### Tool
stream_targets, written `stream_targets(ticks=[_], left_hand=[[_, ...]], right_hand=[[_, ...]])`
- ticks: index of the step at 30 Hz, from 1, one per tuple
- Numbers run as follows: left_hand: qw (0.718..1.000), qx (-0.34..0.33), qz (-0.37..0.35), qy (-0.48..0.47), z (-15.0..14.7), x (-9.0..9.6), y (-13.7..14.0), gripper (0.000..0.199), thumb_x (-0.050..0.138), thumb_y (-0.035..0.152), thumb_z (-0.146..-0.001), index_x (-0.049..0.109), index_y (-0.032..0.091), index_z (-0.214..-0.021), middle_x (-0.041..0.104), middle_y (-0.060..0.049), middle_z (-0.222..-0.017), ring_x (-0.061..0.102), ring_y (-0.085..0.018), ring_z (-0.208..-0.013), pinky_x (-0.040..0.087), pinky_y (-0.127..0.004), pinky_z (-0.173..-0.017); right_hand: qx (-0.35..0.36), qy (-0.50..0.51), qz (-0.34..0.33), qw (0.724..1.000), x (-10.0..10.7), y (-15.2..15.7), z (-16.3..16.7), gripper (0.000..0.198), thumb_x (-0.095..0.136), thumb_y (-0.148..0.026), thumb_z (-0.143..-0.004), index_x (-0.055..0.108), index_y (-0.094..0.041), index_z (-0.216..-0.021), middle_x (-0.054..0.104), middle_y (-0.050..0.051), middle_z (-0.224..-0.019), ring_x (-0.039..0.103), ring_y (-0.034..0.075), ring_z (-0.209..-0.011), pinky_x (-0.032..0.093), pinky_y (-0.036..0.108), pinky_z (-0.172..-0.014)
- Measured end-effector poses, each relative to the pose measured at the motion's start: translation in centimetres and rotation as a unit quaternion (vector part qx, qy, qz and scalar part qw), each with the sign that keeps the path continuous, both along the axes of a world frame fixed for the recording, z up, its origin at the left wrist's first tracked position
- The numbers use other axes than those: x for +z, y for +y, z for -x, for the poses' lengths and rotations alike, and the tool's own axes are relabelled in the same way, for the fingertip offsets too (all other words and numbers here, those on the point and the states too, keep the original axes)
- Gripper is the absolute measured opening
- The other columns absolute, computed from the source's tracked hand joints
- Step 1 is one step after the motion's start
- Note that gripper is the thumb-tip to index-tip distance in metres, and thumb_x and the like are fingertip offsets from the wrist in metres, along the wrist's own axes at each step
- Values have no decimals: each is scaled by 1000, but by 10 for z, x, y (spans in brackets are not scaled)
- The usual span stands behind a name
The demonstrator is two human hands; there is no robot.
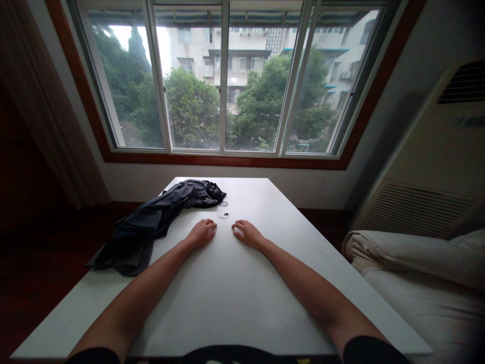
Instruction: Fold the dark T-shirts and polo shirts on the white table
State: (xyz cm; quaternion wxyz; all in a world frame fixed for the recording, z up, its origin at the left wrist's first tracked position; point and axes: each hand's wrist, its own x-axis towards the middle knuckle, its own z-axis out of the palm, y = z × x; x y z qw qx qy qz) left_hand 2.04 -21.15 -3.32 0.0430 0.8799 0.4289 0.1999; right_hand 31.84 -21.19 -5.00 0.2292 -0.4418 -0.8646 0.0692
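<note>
Both my hands rest on a white table (227, 293), palms down and a short way apart. My left hand (202, 233) lies with its fingers loosely stretched toward the middle and holds nothing. Opposite it, my right hand (247, 233) lies flat with slightly curved fingers, also holding nothing. Just beyond the fingertips is a round cable-hole cover (223, 215) set in the tabletop, with a smaller dark round item behind it. A dark garment (162, 212) is heaped along the table's left side, close to my left hand but not touched by it.
The garment hangs over the left table edge. A window (223, 86) with a brown frame is behind the table. At the right stand a pale sofa (417, 273) and a tall air conditioner (424, 151). A curtain (56, 111) hangs at the left.
</note>
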Motion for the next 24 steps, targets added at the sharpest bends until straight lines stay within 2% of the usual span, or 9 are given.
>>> stream_targets(ticks=[24], left_hand=[[1000, 4, -4, -3, 0, -3, 1, 37, 62, 27, -95, 73, 24, -130, 67, -11, -136, 60, -26, -125, 46, -39, -112]], right_hand=[[-5, 0, -2, 1000, 0, 0, 0, 34, 65, -33, -97, 72, -26, -130, 64, 11, -140, 58, 28, -131, 46, 45, -113]])
